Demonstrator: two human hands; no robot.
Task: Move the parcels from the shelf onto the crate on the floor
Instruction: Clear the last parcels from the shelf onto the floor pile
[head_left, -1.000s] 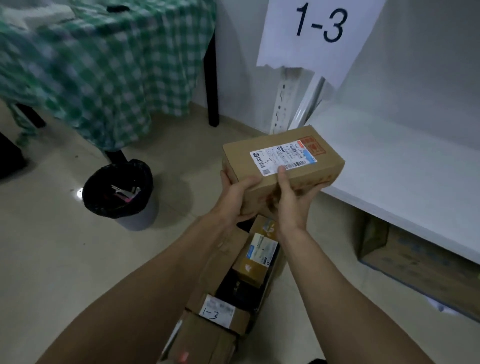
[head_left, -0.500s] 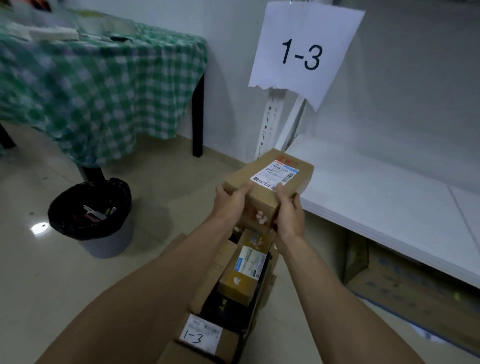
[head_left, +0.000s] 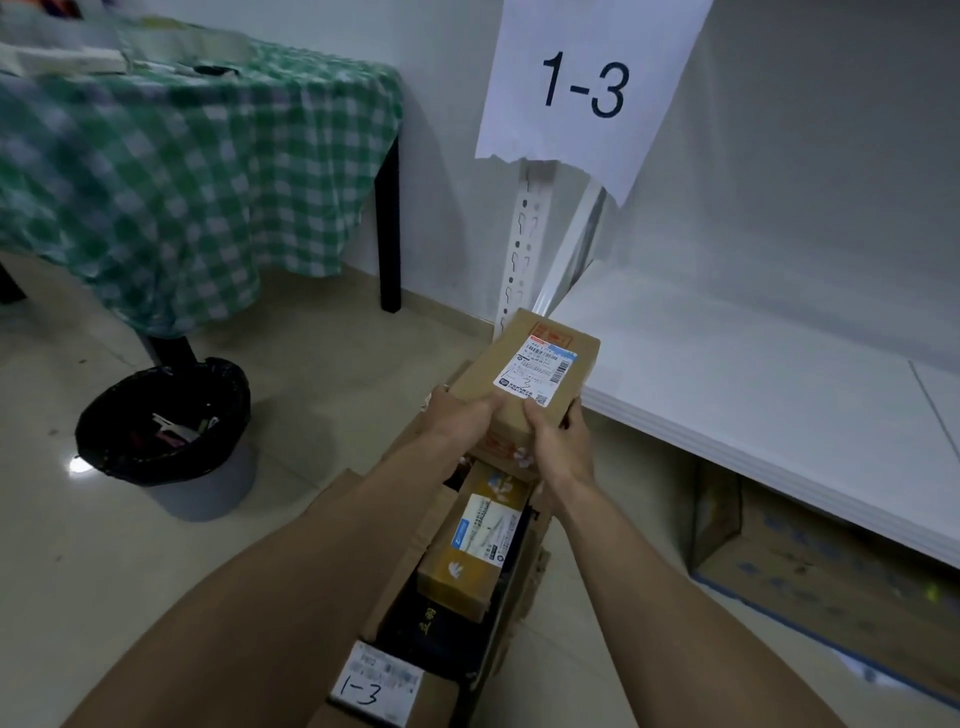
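Note:
A brown cardboard parcel (head_left: 530, 364) with a white shipping label is held low, just off the front corner of the white shelf (head_left: 727, 364). My left hand (head_left: 457, 421) grips its near left edge and my right hand (head_left: 558, 441) grips its near right edge. Directly below and toward me lies a pile of parcels on the floor: a yellow-brown box with a label (head_left: 478, 545), a dark packet (head_left: 421, 623) and a box marked 1-3 (head_left: 379, 686). The crate under the pile is hidden by them.
A black-lined waste bin (head_left: 161, 415) stands on the tiled floor at left. Behind it is a table with a green checked cloth (head_left: 182, 171). A paper sign reading 1-3 (head_left: 587, 83) hangs on the shelf post. A cardboard carton (head_left: 831, 582) sits under the shelf.
Both hands have carried the parcel down and away from me, from chest height toward the far end of the pile. The view has tilted up, showing more of the sign.

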